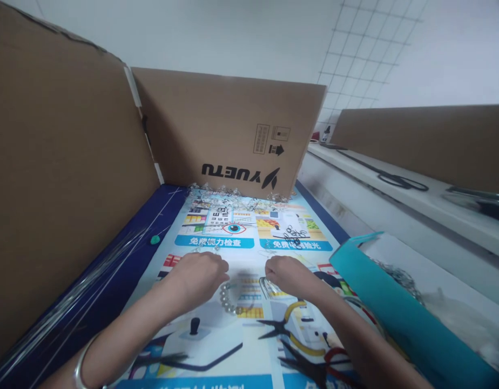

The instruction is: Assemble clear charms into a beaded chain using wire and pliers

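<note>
My left hand (pixel 204 273) is closed, its fingertips pinched together above the printed sheet. From beneath those fingers a curved strand of clear round beads (pixel 229 301) hangs or lies, its upper end meeting the hand. My right hand (pixel 288 273) is also closed, opposite the left and apart from it. Its fingers hide whatever they hold. Just below it are thin shiny wire loops (pixel 269 287); I cannot tell whether they touch the hand. Closer to me lie pliers with yellow handles (pixel 280 328) and another pair with red handles (pixel 310 367).
Cardboard walls (pixel 225 124) stand at the back and left. Clear beaded pieces (pixel 237 197) lie along the back, near small dark rings (pixel 296 233). A teal box (pixel 395 292) with wire and white material sits right. Long clear strands (pixel 83 275) and a green lump (pixel 155 239) lie left.
</note>
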`<state>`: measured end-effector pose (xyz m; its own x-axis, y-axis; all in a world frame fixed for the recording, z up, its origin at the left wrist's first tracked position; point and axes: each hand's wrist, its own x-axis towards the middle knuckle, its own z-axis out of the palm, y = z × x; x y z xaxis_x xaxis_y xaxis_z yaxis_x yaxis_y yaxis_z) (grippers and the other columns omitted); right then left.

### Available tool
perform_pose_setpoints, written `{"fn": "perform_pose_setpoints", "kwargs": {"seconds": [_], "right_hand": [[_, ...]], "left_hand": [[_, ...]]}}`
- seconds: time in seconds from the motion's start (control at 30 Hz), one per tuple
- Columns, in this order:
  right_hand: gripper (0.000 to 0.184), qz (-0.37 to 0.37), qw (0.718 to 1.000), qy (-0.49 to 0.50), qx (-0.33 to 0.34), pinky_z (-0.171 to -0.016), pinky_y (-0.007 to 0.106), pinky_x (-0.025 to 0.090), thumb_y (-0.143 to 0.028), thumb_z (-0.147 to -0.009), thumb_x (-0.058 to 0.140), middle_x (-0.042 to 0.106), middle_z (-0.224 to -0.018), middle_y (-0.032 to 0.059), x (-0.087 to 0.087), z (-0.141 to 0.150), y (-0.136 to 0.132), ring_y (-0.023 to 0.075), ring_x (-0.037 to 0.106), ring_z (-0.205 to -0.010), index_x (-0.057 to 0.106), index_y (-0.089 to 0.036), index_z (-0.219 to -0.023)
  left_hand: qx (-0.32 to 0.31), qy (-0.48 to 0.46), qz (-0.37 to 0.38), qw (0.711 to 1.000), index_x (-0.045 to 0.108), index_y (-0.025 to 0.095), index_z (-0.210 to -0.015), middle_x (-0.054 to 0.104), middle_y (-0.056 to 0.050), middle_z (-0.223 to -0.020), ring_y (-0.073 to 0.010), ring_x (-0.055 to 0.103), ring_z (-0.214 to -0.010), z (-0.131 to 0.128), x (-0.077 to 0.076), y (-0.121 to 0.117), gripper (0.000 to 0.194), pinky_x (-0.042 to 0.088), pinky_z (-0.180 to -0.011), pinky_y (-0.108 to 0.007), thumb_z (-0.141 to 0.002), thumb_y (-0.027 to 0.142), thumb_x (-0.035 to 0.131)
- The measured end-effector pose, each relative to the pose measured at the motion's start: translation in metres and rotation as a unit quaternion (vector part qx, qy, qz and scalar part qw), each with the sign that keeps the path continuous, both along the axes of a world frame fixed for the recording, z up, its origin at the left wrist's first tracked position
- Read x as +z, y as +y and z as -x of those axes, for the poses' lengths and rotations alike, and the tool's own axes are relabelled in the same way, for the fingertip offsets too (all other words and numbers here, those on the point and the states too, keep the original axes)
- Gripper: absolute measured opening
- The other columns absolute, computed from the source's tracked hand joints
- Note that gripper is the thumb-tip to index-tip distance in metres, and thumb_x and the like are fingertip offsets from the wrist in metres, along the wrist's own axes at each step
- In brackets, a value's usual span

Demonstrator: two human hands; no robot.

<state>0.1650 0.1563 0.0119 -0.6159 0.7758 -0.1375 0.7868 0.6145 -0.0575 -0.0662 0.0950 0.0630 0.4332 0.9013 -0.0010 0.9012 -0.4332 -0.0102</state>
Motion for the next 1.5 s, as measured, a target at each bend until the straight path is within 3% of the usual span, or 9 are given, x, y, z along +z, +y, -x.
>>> {"fn": "perform_pose_setpoints", "kwargs": {"seconds": [0.17, 0.33, 0.5, 0.67, 0.87, 1.13, 1.33, 1.43, 1.5], "right_hand": [[0.021, 0.018, 0.999, 0.029, -0.019, -0.051, 0.023, 0.022, -0.021, -0.084, 0.035, 0.058, -0.07, 0.0028, 0.008, -0.004, -0.001, 0.0118, 0.047, -0.06, 0.052, -0.017, -0.074], [0.016, 0.035, 0.996, 0.076, -0.007, -0.051, 0.02, 0.024, -0.018, -0.081, 0.038, 0.055, -0.066, -0.0011, 0.022, -0.001, -0.008, 0.0092, 0.045, -0.058, 0.05, -0.018, -0.071], [0.01, 0.069, 0.974, 0.218, 0.011, -0.05, 0.019, 0.026, -0.015, -0.074, 0.043, 0.054, -0.064, -0.0036, 0.034, 0.013, -0.027, 0.0081, 0.045, -0.056, 0.051, -0.019, -0.071], [0.01, 0.077, 0.958, 0.277, -0.008, -0.049, 0.018, 0.028, -0.019, -0.076, 0.044, 0.055, -0.063, -0.0036, 0.038, 0.022, -0.038, 0.0083, 0.046, -0.055, 0.054, -0.019, -0.072], [0.008, 0.085, 0.94, 0.328, -0.043, -0.049, 0.017, 0.031, -0.018, -0.074, 0.047, 0.054, -0.06, -0.0043, 0.034, 0.026, -0.039, 0.0074, 0.046, -0.054, 0.054, -0.018, -0.071], [0.004, 0.17, 0.869, 0.453, -0.107, -0.05, 0.018, 0.039, -0.019, -0.076, 0.047, 0.053, -0.058, -0.0056, 0.025, 0.032, -0.045, 0.0079, 0.052, -0.054, 0.05, -0.02, -0.072], [0.007, 0.236, 0.797, 0.541, -0.126, -0.049, 0.021, 0.044, -0.024, -0.076, 0.05, 0.051, -0.055, -0.0061, 0.016, 0.04, -0.046, 0.0083, 0.052, -0.049, 0.047, -0.019, -0.072], [0.008, 0.224, 0.816, 0.52, -0.112, -0.051, 0.021, 0.043, -0.026, -0.078, 0.048, 0.052, -0.057, -0.0054, 0.023, 0.035, -0.045, 0.0085, 0.052, -0.052, 0.049, -0.018, -0.075], [0.011, 0.179, 0.87, 0.45, -0.091, -0.055, 0.021, 0.042, -0.027, -0.08, 0.045, 0.055, -0.063, -0.0036, 0.029, 0.023, -0.046, 0.0093, 0.053, -0.058, 0.053, -0.018, -0.081]], "left_hand": [[0.004, -0.093, 0.031, 0.995, 0.061, 0.019, -0.067, 0.064, -0.005, -0.073, -0.0183, 0.058, -0.065, -0.003, 0.001, 0.003, 0.034, 0.037, -0.055, -0.025, -0.084, 0.028, 0.033], [-0.005, -0.25, 0.091, 0.964, 0.064, 0.022, -0.078, 0.066, -0.001, -0.081, -0.0165, 0.058, -0.074, -0.013, -0.007, 0.003, 0.024, 0.039, -0.064, -0.023, -0.08, 0.026, 0.04], [0.032, -0.391, 0.151, 0.907, 0.061, 0.022, -0.081, 0.062, 0.003, -0.069, -0.0135, 0.055, -0.065, -0.029, -0.027, 0.001, 0.015, 0.039, -0.059, -0.021, -0.075, 0.029, 0.05], [0.056, -0.516, 0.241, 0.82, 0.056, 0.017, -0.071, 0.053, 0.005, -0.058, -0.0093, 0.053, -0.052, -0.036, -0.039, 0.001, 0.013, 0.039, -0.054, -0.02, -0.074, 0.029, 0.05], [0.071, -0.563, 0.255, 0.783, 0.054, 0.016, -0.064, 0.053, 0.004, -0.056, -0.0081, 0.051, -0.051, -0.037, -0.037, -0.001, 0.016, 0.038, -0.051, -0.019, -0.074, 0.029, 0.051], [0.103, -0.626, 0.238, 0.735, 0.051, 0.016, -0.065, 0.054, 0.003, -0.056, -0.008, 0.048, -0.047, -0.042, -0.034, -0.005, 0.018, 0.038, -0.048, -0.02, -0.074, 0.032, 0.053], [0.117, -0.629, 0.207, 0.74, 0.051, 0.017, -0.065, 0.053, 0.004, -0.055, -0.008, 0.047, -0.047, -0.044, -0.037, -0.007, 0.018, 0.038, -0.047, -0.02, -0.075, 0.032, 0.053], [0.107, -0.629, 0.206, 0.742, 0.051, 0.016, -0.066, 0.053, 0.003, -0.057, -0.008, 0.047, -0.049, -0.043, -0.034, -0.007, 0.018, 0.038, -0.048, -0.02, -0.075, 0.031, 0.052], [0.104, -0.633, 0.206, 0.739, 0.052, 0.016, -0.066, 0.055, 0.002, -0.059, -0.0082, 0.048, -0.051, -0.041, -0.033, -0.006, 0.017, 0.039, -0.05, -0.019, -0.075, 0.031, 0.052]]}}
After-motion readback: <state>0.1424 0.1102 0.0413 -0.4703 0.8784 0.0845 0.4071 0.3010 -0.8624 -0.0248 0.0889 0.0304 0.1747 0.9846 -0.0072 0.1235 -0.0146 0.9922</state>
